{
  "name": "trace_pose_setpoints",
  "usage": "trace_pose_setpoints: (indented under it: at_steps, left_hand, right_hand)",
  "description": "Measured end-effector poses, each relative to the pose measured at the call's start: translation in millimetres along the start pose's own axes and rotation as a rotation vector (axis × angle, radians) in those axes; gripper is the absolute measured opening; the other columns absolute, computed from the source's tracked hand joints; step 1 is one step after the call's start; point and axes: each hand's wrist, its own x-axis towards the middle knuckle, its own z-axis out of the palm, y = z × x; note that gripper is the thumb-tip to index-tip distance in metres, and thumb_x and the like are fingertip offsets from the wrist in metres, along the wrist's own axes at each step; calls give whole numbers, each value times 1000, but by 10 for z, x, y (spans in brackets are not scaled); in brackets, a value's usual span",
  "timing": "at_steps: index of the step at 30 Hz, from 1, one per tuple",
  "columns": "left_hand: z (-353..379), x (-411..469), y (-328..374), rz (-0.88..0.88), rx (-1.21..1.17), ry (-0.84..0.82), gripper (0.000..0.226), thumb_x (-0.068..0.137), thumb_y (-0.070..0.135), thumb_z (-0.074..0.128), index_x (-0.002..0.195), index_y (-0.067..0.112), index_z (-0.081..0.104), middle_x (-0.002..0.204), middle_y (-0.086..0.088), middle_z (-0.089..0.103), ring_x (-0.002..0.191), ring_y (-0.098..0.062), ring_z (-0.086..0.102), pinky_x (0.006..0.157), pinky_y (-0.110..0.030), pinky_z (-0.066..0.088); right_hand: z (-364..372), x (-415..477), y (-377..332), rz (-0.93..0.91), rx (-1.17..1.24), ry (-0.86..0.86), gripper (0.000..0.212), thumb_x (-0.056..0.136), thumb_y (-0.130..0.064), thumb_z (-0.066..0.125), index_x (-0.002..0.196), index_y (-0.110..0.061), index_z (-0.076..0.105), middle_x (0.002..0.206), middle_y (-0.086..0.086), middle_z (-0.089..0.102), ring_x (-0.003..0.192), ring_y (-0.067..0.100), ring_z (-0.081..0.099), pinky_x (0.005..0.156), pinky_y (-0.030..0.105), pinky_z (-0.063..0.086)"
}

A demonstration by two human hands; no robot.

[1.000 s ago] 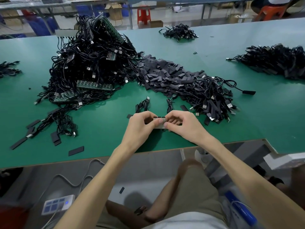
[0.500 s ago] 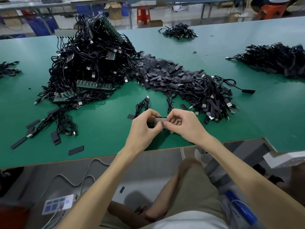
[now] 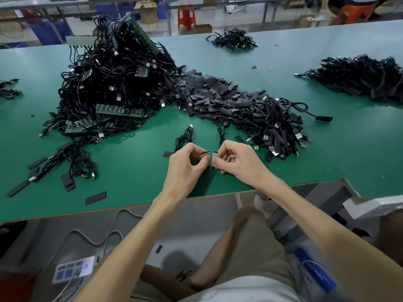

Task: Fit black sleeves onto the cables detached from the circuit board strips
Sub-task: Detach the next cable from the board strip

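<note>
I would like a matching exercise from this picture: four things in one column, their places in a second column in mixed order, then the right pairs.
1 sleeve pile
2 red stool
3 white device
4 single sleeve

A floor, below the near edge of the table
B floor, beyond the table's far edge
C table, closest to its front edge, on the left
D table middle, right of the big cable heap

Pairs: 1-D, 2-B, 3-A, 4-C

The left piece (image 3: pixel 205 155) and the right piece (image 3: pixel 214 159), joined as one strip a second ago, now show a narrow gap between them. The left hand (image 3: pixel 185 164) and right hand (image 3: pixel 237 162) are slightly further apart, each pinching one piece.
</note>
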Motion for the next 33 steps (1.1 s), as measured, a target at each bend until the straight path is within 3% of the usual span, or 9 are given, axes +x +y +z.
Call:
trace_pose_setpoints:
  at_steps: [4,6,10,17,20,23,26,29,33]
  left_hand:
    - [-198,67,-127,71,249,108,7,95,7,64,98,13,62,97,0,59,84,-14,57,81,-28,49]
    - [-314,109,-217,52,378,154,9,97,4,60,105,7,62,106,-6,58,91,-24,58,87,-40,49]
    - [-379,116,-244,144,564,165,30,93,4,64,123,2,60,124,-14,56,119,-32,53,109,-49,40]
    - [-101,117,16,412,212,-336,69,96,43,65,155,20,37,160,7,38,152,-1,20,126,-25,12]
    - [-18,134,80,444,197,-338,52,103,44,52,146,15,47,151,1,51,149,-7,32,127,-29,12]
    - [-6,129,99,378,208,-273,48,101,48,46,130,13,61,125,-4,67,126,-14,50,122,-18,16]
    - [11,110,61,353,237,-191,40,100,42,52,118,9,68,104,-4,70,105,-21,58,104,-29,41]
    - [21,118,5,284,159,-79,20,102,29,60,102,12,71,89,5,68,88,-17,59,83,-35,48]
    - [22,121,-43,281,250,-25,16,99,25,65,96,13,75,85,4,68,83,-17,54,81,-37,44]
  right_hand:
    - [-38,21,-5,4,157,110,8,93,-8,70,89,-4,65,81,16,71,60,14,61,54,25,49]
    - [-56,26,9,-22,210,130,7,97,-10,68,96,-4,66,83,10,71,65,15,63,55,29,49]
    - [-76,53,40,-77,240,141,3,99,-11,66,100,-8,66,86,-6,70,75,15,66,59,31,50]
    - [-115,30,37,-66,374,32,13,96,-5,65,93,-17,68,86,2,71,76,18,64,60,23,45]
    - [-111,24,40,-64,385,17,17,97,0,63,91,-15,68,84,-4,68,79,16,59,62,21,44]
    - [-110,29,33,-68,389,25,15,96,1,64,92,-14,68,84,-11,70,77,3,62,65,15,45]
    - [-111,36,49,-40,373,41,11,96,-7,68,100,-17,71,87,-2,72,83,13,63,61,23,45]
    - [-101,47,64,-33,425,84,16,100,-14,64,115,-14,68,89,3,73,80,15,61,61,24,46]
    - [-121,57,48,15,512,275,27,102,-30,53,116,-11,65,94,5,71,84,15,59,64,27,47]
